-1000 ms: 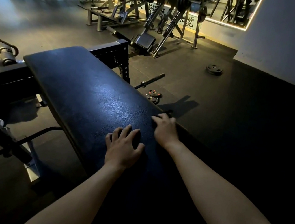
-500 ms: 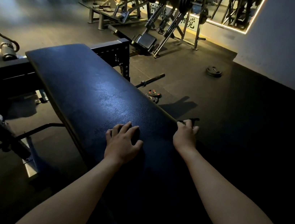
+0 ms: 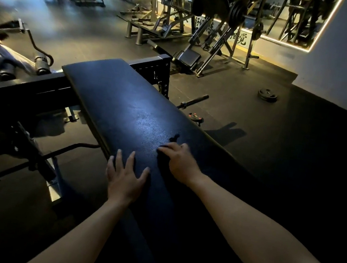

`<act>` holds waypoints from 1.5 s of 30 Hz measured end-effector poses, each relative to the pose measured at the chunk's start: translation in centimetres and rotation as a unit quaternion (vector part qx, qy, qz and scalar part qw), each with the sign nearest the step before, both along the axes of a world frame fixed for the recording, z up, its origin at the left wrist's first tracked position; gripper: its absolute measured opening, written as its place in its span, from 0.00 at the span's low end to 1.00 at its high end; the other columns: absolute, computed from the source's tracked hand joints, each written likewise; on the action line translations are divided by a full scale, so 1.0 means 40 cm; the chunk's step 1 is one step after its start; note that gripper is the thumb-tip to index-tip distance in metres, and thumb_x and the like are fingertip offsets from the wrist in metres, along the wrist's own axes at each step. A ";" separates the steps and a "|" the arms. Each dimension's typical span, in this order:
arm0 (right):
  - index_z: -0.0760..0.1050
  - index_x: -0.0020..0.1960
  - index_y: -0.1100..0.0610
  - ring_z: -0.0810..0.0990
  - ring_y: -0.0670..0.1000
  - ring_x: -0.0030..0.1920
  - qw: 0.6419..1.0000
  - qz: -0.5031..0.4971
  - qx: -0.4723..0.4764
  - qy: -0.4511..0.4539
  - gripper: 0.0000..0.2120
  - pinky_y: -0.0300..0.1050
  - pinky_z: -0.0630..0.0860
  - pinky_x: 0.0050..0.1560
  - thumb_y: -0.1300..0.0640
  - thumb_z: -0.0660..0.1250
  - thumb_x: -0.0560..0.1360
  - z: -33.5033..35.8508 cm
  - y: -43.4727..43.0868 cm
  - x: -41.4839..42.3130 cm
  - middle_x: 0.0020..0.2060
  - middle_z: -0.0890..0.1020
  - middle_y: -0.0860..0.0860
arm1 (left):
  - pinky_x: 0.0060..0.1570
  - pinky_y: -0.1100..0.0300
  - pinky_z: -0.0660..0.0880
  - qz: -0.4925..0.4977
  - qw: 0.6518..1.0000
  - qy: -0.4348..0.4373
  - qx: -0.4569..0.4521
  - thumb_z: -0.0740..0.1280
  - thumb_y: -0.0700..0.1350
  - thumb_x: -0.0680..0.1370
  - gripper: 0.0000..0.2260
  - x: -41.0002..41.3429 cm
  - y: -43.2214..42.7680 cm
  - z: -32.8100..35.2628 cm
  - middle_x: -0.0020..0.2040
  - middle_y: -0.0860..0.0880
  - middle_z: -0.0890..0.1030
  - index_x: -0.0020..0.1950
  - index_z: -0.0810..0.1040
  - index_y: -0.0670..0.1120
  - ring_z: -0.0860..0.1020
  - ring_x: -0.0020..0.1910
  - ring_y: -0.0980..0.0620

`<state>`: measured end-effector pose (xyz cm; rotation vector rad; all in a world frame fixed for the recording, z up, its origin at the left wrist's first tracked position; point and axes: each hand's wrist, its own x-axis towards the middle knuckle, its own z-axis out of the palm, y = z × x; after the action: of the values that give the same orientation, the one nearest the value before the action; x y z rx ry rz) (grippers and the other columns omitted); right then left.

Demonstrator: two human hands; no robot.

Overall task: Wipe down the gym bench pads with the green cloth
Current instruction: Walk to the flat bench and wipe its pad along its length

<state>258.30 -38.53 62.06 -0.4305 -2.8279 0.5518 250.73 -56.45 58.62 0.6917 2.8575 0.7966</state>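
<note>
The right hand (image 3: 182, 165) lay palm-down on the bench pad (image 3: 126, 111), its fingers curled and pressed onto a dark, crumpled scrap, taken here to be the cloth (image 3: 173, 138), of which only a small tuft showed just beyond the knuckles; its green colour could not be confirmed in the dim light. How much of the cloth lay bunched beneath the palm could not be told. The left hand (image 3: 125, 177) was spread flat, holding nothing, at the near left edge of the pad, apparently bracing the body.

The pad ran from near right to far left, with a sheen at its middle and its far end meeting the black frame (image 3: 150, 68). A barbell end (image 3: 193, 100) and a small weight plate (image 3: 195, 118) lay on the floor just right of the bench; another plate (image 3: 267, 95) lay well apart, farther right.

Judged from this, the wipe was under way on the near half. To do it well, the cloth would be better flattened under the whole palm, not bunched, and drawn in long overlapping strokes along the pad toward the far end, carried over both side edges. The bracing hand should shift so that the patch beneath it is not missed.
</note>
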 end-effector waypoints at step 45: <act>0.82 0.59 0.54 0.78 0.48 0.56 0.982 0.105 -0.152 -0.025 0.22 0.36 0.71 0.62 0.70 0.64 0.71 0.031 -0.157 -0.174 0.54 0.81 0.49 | 0.77 0.50 0.42 0.032 0.967 -0.099 0.233 0.56 0.67 0.69 0.48 0.003 -0.010 -0.034 0.82 0.44 0.41 0.81 0.40 0.47 0.42 0.80 0.46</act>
<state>251.33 -44.82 63.30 -0.1976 -2.8607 1.0373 250.83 -56.84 57.26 0.5215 2.5386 1.4812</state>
